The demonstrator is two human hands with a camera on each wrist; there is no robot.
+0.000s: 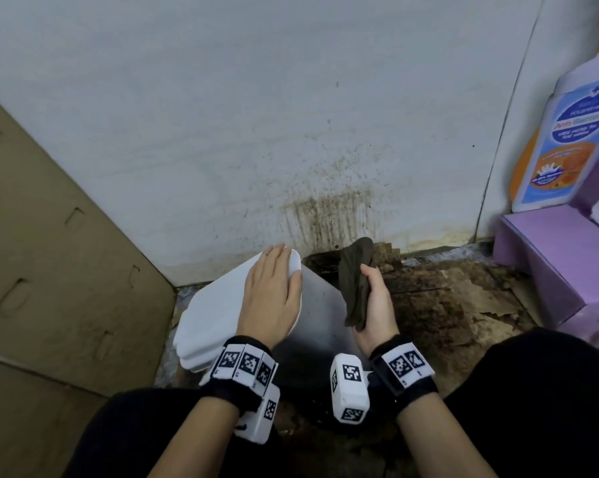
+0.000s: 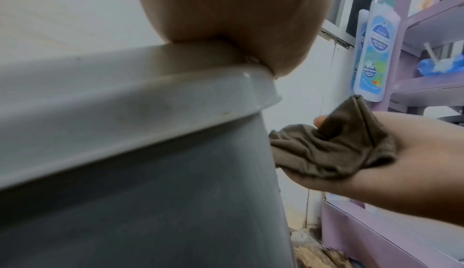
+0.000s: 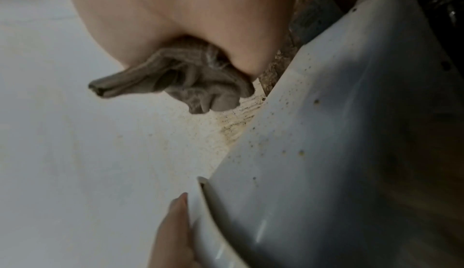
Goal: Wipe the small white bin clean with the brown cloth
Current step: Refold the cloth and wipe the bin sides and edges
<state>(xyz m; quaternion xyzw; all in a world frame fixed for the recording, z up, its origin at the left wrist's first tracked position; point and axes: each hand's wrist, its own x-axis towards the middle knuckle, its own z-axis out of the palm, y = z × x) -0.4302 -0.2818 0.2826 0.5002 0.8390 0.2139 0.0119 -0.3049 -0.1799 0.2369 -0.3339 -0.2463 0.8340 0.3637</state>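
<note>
The small white bin [image 1: 320,305] stands on the floor between your knees, close to the white wall [image 1: 222,115], with its lid [image 1: 215,315] on. Dark specks dot the bin's side in the right wrist view. Your left hand [image 1: 273,294] lies flat on the lid, fingers straight and spread, fingertips reaching the far edge and the thumb hanging over the rim. Your right hand [image 1: 373,312] is curled round the brown cloth [image 1: 355,281], which is bunched in the palm with a fold sticking up past the fingers. From the left wrist view, the cloth sits just beside the bin's right side; contact cannot be confirmed. Brown streaks stain the wall directly behind the bin. The floor [image 1: 436,305] to the right is dark and patchy. A cardboard box [image 1: 49,253] stands on your left; a purple shelf unit [image 1: 549,257] with a labelled bottle [image 1: 563,146] stands on your right.
</note>
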